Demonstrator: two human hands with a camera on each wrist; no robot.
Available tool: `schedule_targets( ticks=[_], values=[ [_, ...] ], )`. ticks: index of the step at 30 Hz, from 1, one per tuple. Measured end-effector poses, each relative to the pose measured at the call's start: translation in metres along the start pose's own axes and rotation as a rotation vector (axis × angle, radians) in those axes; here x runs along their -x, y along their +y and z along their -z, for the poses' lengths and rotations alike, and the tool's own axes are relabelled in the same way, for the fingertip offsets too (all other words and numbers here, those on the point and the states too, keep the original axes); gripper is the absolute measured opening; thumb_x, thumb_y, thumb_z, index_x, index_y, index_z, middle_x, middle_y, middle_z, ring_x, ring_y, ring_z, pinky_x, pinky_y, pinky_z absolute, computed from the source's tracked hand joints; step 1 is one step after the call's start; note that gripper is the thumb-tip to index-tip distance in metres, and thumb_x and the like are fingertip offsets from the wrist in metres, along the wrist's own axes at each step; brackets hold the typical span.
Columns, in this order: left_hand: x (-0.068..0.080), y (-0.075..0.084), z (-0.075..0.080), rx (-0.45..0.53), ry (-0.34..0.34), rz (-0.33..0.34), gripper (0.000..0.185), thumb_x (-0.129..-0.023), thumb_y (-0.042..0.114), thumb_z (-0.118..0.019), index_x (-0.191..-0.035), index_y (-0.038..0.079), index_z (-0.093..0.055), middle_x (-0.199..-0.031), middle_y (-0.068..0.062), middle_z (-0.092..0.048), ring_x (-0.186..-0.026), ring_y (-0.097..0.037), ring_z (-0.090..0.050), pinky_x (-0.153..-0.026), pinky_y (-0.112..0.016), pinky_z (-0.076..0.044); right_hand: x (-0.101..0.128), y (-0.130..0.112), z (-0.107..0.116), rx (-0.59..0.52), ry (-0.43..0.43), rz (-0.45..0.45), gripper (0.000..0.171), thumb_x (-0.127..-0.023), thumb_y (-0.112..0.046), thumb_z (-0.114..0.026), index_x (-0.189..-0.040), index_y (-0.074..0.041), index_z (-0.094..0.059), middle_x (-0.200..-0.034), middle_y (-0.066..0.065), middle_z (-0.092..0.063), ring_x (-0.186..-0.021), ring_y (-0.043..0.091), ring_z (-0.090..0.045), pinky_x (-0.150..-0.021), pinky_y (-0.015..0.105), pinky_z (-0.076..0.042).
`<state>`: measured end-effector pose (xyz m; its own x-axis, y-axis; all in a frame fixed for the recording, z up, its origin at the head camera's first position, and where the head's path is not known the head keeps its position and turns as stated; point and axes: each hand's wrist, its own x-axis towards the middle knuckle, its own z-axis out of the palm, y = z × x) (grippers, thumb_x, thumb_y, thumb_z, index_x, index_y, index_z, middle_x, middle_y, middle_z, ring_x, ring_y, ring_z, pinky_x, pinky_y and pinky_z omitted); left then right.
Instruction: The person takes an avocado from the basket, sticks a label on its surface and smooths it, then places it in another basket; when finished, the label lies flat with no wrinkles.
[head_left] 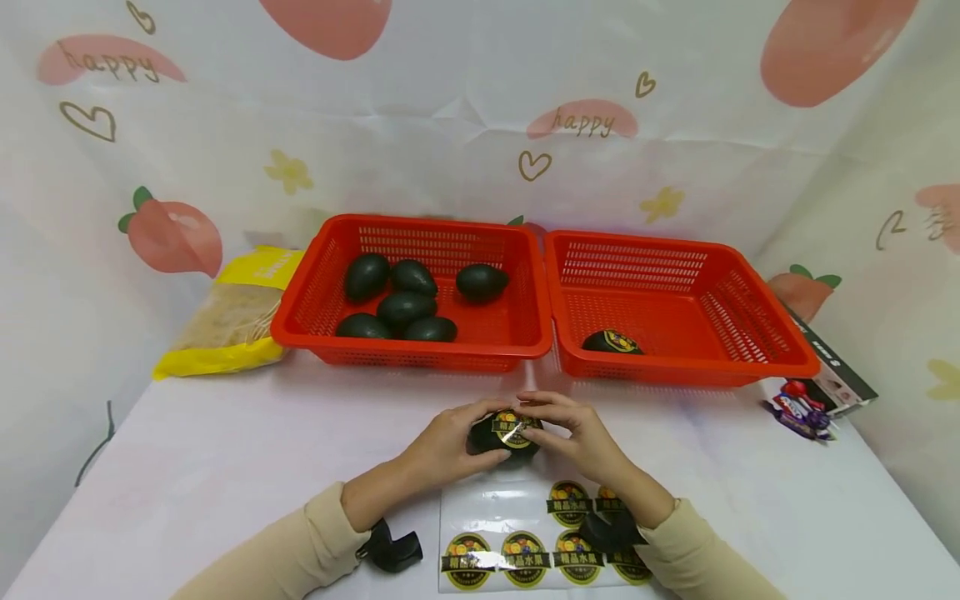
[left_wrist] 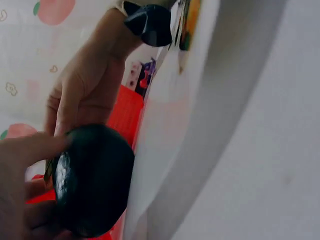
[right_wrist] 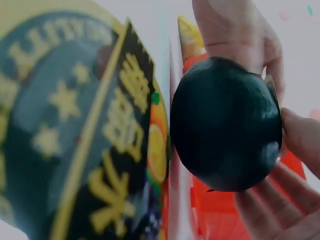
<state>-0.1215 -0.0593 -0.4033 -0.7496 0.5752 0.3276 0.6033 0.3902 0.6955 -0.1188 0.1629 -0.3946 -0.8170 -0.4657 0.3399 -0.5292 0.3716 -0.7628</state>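
A dark green avocado sits between both hands just in front of the baskets, a round black-and-gold fruit sticker on its upper face. My left hand grips its left side, thumb in front and fingers behind. From the right, my right hand holds it too, its thumb on the sticker and its fingers reaching over the far side. The right wrist view shows the avocado with the sticker's edge standing slightly off the skin. Nearer me lies a sheet of matching stickers, partly covered by the right wrist's black camera mount.
Several unlabelled avocados lie in the left red basket. One stickered avocado is in the right red basket. A yellow bag stands far left; wrapped sweets and a dark box lie far right.
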Motion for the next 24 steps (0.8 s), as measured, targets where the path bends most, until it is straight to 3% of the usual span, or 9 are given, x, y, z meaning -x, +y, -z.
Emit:
schedule_targets(
  ticks=[4,6,13,18,21,24],
  values=[
    [0.0007,-0.0008,-0.0006,0.084,0.081,-0.098,0.039,-0.082,0.009,-0.068,-0.12,0.005,-0.061,-0.122,-0.013,-0.062,-0.109,-0.021,-0.063,-0.09,-0.035,-0.052,0.0015,0.0046,-0.0019,-0.099,-0.037,-0.044,0.029,-0.086,-0.009,-0.065,-0.113,-0.002,-0.066,-0.127,0.016,-0.058,-0.119,0.009,-0.053,-0.093,0.014,-0.045],
    [0.0008,-0.0017,-0.0015,0.121,0.097,-0.115,0.036,-0.082,0.006,-0.066,-0.118,0.004,-0.064,-0.124,-0.015,-0.061,-0.114,-0.024,-0.059,-0.094,-0.036,-0.05,0.0016,0.0059,-0.0025,-0.124,-0.044,-0.053,0.029,-0.086,-0.009,-0.065,-0.113,0.0,-0.066,-0.127,0.018,-0.058,-0.119,0.009,-0.052,-0.092,0.015,-0.045],
    [0.0005,-0.0032,-0.0062,0.204,0.144,-0.004,0.029,-0.086,0.014,-0.067,-0.111,0.001,-0.067,-0.119,-0.016,-0.063,-0.112,-0.024,-0.06,-0.088,-0.031,-0.051,0.001,0.006,-0.0051,-0.165,-0.035,-0.064,0.031,-0.086,-0.009,-0.064,-0.115,0.001,-0.064,-0.125,0.018,-0.059,-0.117,0.004,-0.054,-0.093,0.014,-0.045],
    [0.0003,-0.0029,-0.0071,0.195,0.153,-0.006,0.03,-0.085,0.015,-0.067,-0.111,0.0,-0.067,-0.117,-0.015,-0.063,-0.11,-0.024,-0.061,-0.088,-0.031,-0.052,0.0006,0.0061,-0.0055,-0.161,-0.04,-0.06,0.032,-0.086,-0.008,-0.064,-0.116,0.002,-0.063,-0.122,0.019,-0.061,-0.115,0.0,-0.053,-0.093,0.014,-0.045],
    [-0.0001,-0.0031,-0.0073,0.181,0.149,-0.019,0.032,-0.084,0.015,-0.068,-0.113,0.001,-0.066,-0.116,-0.014,-0.064,-0.109,-0.022,-0.062,-0.088,-0.031,-0.052,-0.0006,0.0054,-0.0032,-0.138,-0.058,-0.057,0.04,-0.084,-0.008,-0.067,-0.122,0.003,-0.059,-0.127,0.019,-0.058,-0.118,0.007,-0.054,-0.095,0.024,-0.048],
    [-0.0015,-0.0021,-0.006,0.179,0.147,-0.005,0.033,-0.084,0.016,-0.069,-0.113,0.002,-0.067,-0.113,-0.012,-0.067,-0.107,-0.021,-0.064,-0.088,-0.032,-0.053,-0.0045,0.0031,-0.0016,-0.08,-0.132,-0.051,0.062,-0.078,-0.015,-0.074,-0.132,0.0,-0.05,-0.134,0.016,-0.052,-0.122,0.017,-0.052,-0.097,0.036,-0.047]
  ],
)
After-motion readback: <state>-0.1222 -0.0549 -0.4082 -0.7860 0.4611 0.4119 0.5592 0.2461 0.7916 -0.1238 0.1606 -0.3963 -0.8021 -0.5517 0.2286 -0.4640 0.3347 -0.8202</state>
